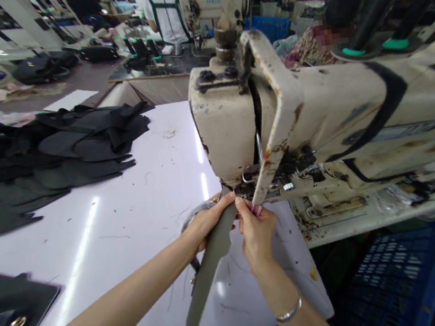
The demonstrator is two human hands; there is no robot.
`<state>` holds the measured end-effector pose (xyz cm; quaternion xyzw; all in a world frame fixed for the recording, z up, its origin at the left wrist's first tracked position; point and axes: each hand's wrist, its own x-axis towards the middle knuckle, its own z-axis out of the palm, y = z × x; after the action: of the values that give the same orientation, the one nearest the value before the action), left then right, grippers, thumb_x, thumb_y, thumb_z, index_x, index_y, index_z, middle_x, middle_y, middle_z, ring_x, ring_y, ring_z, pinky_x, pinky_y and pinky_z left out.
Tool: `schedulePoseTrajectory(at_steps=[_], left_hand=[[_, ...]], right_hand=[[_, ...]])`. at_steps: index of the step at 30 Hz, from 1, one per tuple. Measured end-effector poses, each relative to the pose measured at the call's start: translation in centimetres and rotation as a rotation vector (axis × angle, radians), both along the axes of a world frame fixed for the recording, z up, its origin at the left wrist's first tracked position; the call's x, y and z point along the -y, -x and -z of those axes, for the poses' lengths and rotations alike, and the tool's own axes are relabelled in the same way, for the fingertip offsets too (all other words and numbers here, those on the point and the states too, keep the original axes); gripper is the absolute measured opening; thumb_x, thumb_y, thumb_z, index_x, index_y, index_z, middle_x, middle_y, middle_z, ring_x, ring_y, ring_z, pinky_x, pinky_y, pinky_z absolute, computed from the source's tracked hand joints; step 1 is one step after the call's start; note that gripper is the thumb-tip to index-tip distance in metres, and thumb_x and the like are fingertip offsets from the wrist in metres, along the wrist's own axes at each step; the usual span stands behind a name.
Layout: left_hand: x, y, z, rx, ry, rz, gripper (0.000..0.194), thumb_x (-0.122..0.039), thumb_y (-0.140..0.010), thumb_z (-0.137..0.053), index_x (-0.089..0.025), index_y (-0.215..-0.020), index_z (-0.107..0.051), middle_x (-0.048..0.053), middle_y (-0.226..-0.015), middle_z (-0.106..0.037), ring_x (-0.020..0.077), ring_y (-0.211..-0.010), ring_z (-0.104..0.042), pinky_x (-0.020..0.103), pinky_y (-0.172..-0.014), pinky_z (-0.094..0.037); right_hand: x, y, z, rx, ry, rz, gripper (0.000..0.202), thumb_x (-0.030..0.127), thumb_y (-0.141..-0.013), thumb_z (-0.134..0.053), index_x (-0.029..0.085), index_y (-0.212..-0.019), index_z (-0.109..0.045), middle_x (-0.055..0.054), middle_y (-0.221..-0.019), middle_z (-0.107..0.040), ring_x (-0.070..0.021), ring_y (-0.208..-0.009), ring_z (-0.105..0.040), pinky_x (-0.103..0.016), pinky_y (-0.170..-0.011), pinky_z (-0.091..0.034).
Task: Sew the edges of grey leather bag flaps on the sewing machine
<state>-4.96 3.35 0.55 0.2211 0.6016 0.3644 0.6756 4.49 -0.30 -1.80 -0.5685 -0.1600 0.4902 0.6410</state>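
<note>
A long grey-green cut piece [211,270], like leather or thick fabric, runs from under the head of a worn cream sewing machine [228,124] down towards me. My left hand [209,223] grips this piece from its left side, thumb on top near the needle area. Close beside it, my right hand [257,230] pinches at the piece's right edge with thumb and finger. Something small and pink shows at the right fingers; I cannot make out what it is. A dark strap-like part with metal fittings [193,265] lies partly hidden beneath the left hand and the piece.
Dark cut pieces [89,132] lie heaped on the white table [157,192] at left. A black panel with a gold-coloured ring [19,317] lies at the near left. At lower right stands a blue plastic basket [423,264]. Other people sit further back.
</note>
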Motion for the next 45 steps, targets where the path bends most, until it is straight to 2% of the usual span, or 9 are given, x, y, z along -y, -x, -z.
schedulePoseTrajectory(at_steps=[4,13,19,28,33,38,40,43,45], left_hand=[[1.8,-1.5,0.9,0.005,0.079,0.034,0.043,-0.053,-0.068,-0.082,-0.02,-0.094,-0.074,0.005,-0.062,-0.072,0.0202,-0.051,-0.066,0.024,-0.042,-0.049],[4.2,-5.1,1.2,0.111,0.089,-0.236,0.059,-0.058,-0.07,-0.079,-0.019,-0.113,-0.07,0.007,-0.092,-0.078,0.0212,-0.072,-0.073,0.028,-0.061,-0.06],[4.2,-6.1,1.0,0.184,-0.027,-0.31,0.048,-0.05,-0.076,-0.078,-0.025,-0.116,-0.067,0.004,-0.107,-0.077,0.0209,-0.091,-0.075,0.026,-0.072,-0.062],[2.7,-6.0,1.2,0.158,-0.008,-0.347,0.031,-0.044,-0.08,-0.074,-0.023,-0.101,-0.068,0.002,-0.094,-0.078,0.0196,-0.093,-0.074,0.027,-0.08,-0.061],[3.8,-5.7,0.7,0.196,0.02,-0.194,0.041,-0.052,-0.082,-0.07,-0.018,-0.103,-0.072,0.009,-0.105,-0.077,0.0248,-0.101,-0.072,0.03,-0.084,-0.06],[9.0,-3.2,-2.5,0.141,-0.16,-0.005,0.045,-0.031,-0.081,-0.077,-0.028,-0.125,-0.068,0.002,-0.136,-0.065,0.0191,-0.132,-0.055,0.02,-0.103,-0.048],[11.2,-0.8,-2.9,-0.008,-0.222,0.055,0.04,-0.033,-0.079,-0.078,-0.024,-0.118,-0.073,0.005,-0.13,-0.068,0.0218,-0.125,-0.06,0.022,-0.101,-0.05],[12.9,2.8,-1.0,-0.216,-0.373,-0.083,0.028,-0.044,-0.085,-0.07,-0.017,-0.09,-0.077,0.007,-0.082,-0.075,0.0206,-0.075,-0.069,0.028,-0.071,-0.058],[12.7,4.1,1.2,-0.296,-0.46,-0.303,0.027,-0.044,-0.087,-0.068,-0.019,-0.087,-0.074,0.004,-0.08,-0.073,0.0179,-0.071,-0.066,0.026,-0.066,-0.055]], right_hand=[[0.2,-1.3,-0.2,0.03,0.02,-0.06,0.035,0.043,-0.07,-0.079,0.016,-0.055,-0.061,0.006,-0.047,-0.043,-0.0063,-0.041,-0.032,-0.021,-0.038,-0.03],[1.3,-4.8,-1.0,0.103,0.064,-0.295,0.035,0.036,-0.066,-0.08,0.016,-0.051,-0.057,0.009,-0.044,-0.03,-0.0047,-0.043,-0.022,-0.02,-0.041,-0.016],[0.9,-5.6,-0.9,0.149,0.072,-0.315,0.021,0.034,-0.064,-0.081,0.015,-0.06,-0.073,0.005,-0.046,-0.052,-0.0079,-0.044,-0.038,-0.022,-0.044,-0.027],[-0.4,-5.6,-0.6,0.19,-0.019,-0.283,0.014,0.028,-0.064,-0.081,0.016,-0.061,-0.073,0.0,-0.062,-0.069,-0.0133,-0.055,-0.056,-0.023,-0.053,-0.041],[1.4,-5.8,-1.3,0.157,0.011,-0.442,0.013,0.028,-0.068,-0.079,0.015,-0.071,-0.076,-0.001,-0.069,-0.071,-0.0144,-0.061,-0.06,-0.024,-0.058,-0.046],[3.7,-6.0,-1.5,0.118,0.036,-0.458,0.02,0.025,-0.067,-0.08,0.014,-0.085,-0.078,-0.003,-0.078,-0.074,-0.0156,-0.066,-0.063,-0.025,-0.061,-0.05],[4.1,-6.0,-1.4,0.088,0.07,-0.459,0.022,0.025,-0.066,-0.081,0.014,-0.085,-0.077,-0.003,-0.074,-0.073,-0.0146,-0.061,-0.062,-0.024,-0.058,-0.05],[4.4,-5.8,-1.1,-0.025,0.089,-0.455,0.031,0.028,-0.063,-0.085,0.013,-0.089,-0.077,-0.005,-0.078,-0.074,-0.0161,-0.062,-0.064,-0.026,-0.059,-0.053],[4.6,-5.6,-0.9,-0.098,0.073,-0.473,0.039,0.029,-0.06,-0.087,0.013,-0.094,-0.076,-0.008,-0.083,-0.076,-0.0187,-0.066,-0.068,-0.029,-0.063,-0.056]])
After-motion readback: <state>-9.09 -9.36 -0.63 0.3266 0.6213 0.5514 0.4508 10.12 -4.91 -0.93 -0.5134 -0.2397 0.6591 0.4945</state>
